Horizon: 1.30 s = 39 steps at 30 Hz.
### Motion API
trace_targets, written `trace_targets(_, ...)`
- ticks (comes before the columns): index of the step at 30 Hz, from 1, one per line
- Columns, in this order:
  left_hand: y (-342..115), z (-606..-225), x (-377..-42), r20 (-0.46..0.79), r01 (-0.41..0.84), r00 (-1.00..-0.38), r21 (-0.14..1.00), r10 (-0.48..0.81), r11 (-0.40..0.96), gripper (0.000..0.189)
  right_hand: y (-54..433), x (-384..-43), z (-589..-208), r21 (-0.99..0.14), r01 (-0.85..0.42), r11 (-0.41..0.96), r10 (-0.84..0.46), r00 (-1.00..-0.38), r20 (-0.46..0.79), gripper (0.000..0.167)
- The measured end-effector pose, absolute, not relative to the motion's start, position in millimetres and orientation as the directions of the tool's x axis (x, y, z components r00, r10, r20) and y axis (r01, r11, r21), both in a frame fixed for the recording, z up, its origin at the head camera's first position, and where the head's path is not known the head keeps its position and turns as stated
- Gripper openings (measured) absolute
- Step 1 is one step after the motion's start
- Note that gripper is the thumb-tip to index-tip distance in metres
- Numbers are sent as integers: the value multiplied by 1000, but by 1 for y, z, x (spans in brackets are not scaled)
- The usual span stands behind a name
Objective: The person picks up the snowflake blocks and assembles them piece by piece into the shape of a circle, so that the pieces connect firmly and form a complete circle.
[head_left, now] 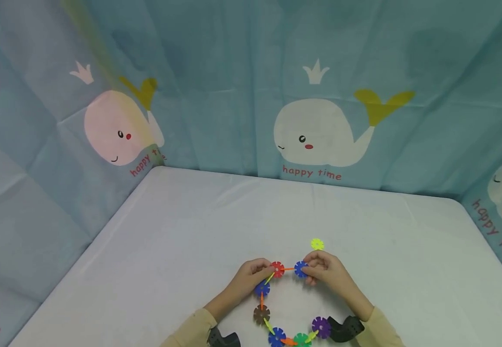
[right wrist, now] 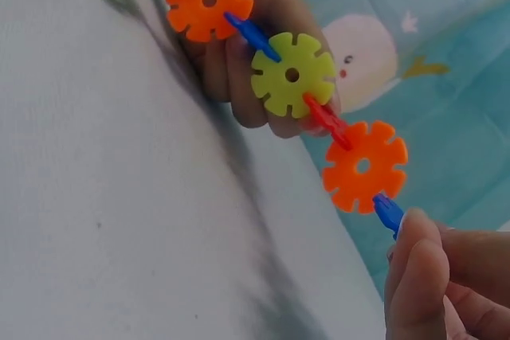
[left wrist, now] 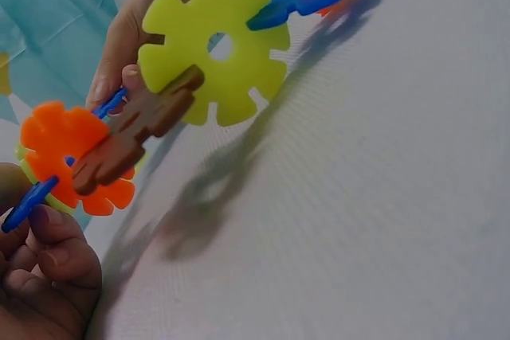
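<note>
A curved chain of interlocking snowflake discs hangs between the two hands, joined edge to slot. My left hand (head_left: 249, 278) grips its upper left part, next to a red disc (head_left: 278, 269); in the left wrist view its fingers pinch a blue disc (left wrist: 30, 203) joined to an orange disc (left wrist: 72, 157). At the chain's upper right end, my right hand (head_left: 326, 273) pinches another blue disc (head_left: 301, 269) between thumb and fingers. Lower down, the chain runs through a brown disc (head_left: 261, 314) to a purple disc (head_left: 321, 327) at its other end.
Just beyond the right hand is a yellow disc (head_left: 317, 244); whether the fingers touch it, I cannot tell. Black curved devices (head_left: 347, 329) sit by both wrists. A white-covered table (head_left: 181, 231) lies below, with a blue whale-print curtain (head_left: 233, 96) around it.
</note>
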<state>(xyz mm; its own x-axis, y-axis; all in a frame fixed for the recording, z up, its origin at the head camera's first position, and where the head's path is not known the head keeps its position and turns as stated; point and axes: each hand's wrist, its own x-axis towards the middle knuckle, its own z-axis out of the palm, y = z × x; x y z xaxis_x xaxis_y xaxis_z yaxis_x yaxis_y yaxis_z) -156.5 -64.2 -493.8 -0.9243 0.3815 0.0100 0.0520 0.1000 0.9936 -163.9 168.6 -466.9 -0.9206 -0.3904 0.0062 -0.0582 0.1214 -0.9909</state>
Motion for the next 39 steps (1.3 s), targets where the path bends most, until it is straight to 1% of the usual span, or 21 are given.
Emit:
trace_targets(5, -64, -494, -157, 22, 70, -923, 991, 384, 111, 24, 170, -164, -467, -995, -52, 87, -405, -914, 13, 25)
trace_targets(11, -64, -493, -156, -6, 47, -921, 991, 390, 127, 20, 170, -164, -468, -999, -34, 25, -432, -902, 20, 24)
trace_targets(16, -63, -475, -151, 47, 110, -907, 986, 418, 128, 17, 170, -165, -471, -1000, -11, -20, -461, -887, 20, 24)
trace_targets(20, -64, -462, -145, 51, 130, -909, 978, 414, 165, 17, 171, -166, -475, -999, 14, -29, -483, -876, 2, 23)
trace_targets(25, -66, -460, -146, 42, 131, -905, 974, 423, 184, 17, 172, -168, -481, -996, 20, -85, -529, -848, 28, 8)
trace_targets(28, -67, -474, -152, 65, 160, -907, 967, 416, 199, 17, 168, -167, -480, -994, -7, -112, -523, -850, 65, 6)
trace_targets(30, -67, -477, -153, 88, 179, -908, 965, 409, 191, 17, 166, -165, -478, -993, -28, -116, -511, -855, 84, 9)
trace_targets(32, -67, -479, -152, 94, 180, -911, 967, 403, 182, 16, 165, -164, -476, -994, -27, -104, -492, -867, 75, 16)
trace_targets(35, -65, -466, -146, 78, 155, -909, 975, 408, 160, 15, 167, -164, -477, -996, -7, -87, -483, -874, 49, 19)
trace_targets(39, -63, -461, -144, 45, 126, -910, 977, 412, 172, 15, 171, -165, -479, -997, 15, -82, -479, -877, 26, 23)
